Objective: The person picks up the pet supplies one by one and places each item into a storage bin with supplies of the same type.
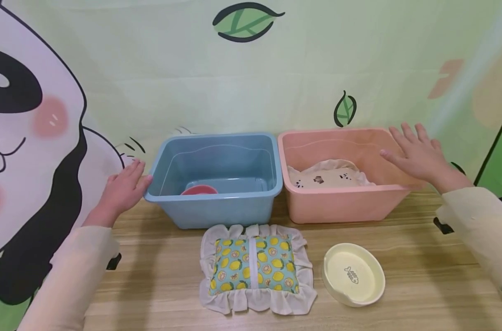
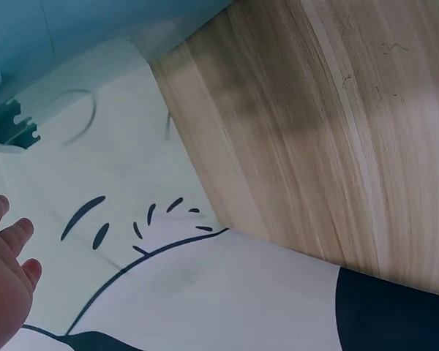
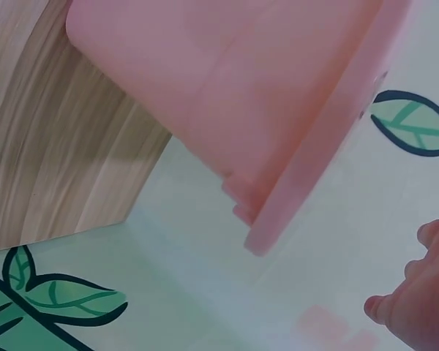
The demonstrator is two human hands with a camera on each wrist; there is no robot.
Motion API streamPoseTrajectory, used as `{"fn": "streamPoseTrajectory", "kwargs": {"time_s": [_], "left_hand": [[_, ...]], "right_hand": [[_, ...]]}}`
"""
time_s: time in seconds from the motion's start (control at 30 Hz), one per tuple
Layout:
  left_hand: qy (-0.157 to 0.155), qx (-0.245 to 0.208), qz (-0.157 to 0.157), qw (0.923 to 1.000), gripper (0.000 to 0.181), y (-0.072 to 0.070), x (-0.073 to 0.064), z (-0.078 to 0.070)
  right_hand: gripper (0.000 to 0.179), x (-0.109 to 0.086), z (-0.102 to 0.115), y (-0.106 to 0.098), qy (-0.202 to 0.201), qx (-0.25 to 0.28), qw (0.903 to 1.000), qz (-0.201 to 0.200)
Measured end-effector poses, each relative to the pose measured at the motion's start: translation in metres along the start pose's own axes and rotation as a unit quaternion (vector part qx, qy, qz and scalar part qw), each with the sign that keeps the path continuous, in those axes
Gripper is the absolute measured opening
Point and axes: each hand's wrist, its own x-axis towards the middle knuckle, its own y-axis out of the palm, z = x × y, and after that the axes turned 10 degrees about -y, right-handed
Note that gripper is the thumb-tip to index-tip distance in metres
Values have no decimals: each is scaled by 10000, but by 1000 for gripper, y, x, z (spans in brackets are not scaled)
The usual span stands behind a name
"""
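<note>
My left hand [image 1: 123, 187] is beside the left end of a blue plastic bin [image 1: 217, 211], fingers extended; whether it touches the rim I cannot tell. Spread-fingered, my right hand [image 1: 420, 154] hovers by the right end of a pink bin [image 1: 337, 207] and holds nothing. Inside the blue bin lies a red round object [image 1: 199, 189], mostly hidden by the front wall. A cream cloth item with small dark animal prints [image 1: 327, 174] rests in the pink bin. In front are a lemon-print pillow with white ruffles [image 1: 234, 264] and a pale yellow dish with a fish-bone drawing [image 1: 354, 276].
The two bins stand side by side at the back of the wood-grain table [image 1: 164, 285]. Close behind them hangs a pale green cloth backdrop [image 1: 151, 69] with leaves and a large panda [image 1: 23, 138] at the left.
</note>
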Motion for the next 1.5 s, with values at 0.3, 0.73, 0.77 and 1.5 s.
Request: {"fn": "streamPoseTrajectory", "kwargs": {"time_s": [0.3, 0.73, 0.77, 1.5], "left_hand": [[189, 256, 15, 9995, 73, 2, -5, -8], [412, 443, -164, 9980, 74, 6, -10, -11], [423, 461, -175, 9979, 74, 6, -11, -11], [538, 348, 40, 9979, 72, 3, -24, -6]], "right_hand": [[73, 0, 13, -1, -344, -167, 9993, -8], [72, -1, 31, -3, -657, -111, 9978, 18], [72, -1, 33, -3, -691, -109, 9976, 17], [72, 2, 66, 2, -1905, -441, 9796, -460]]}}
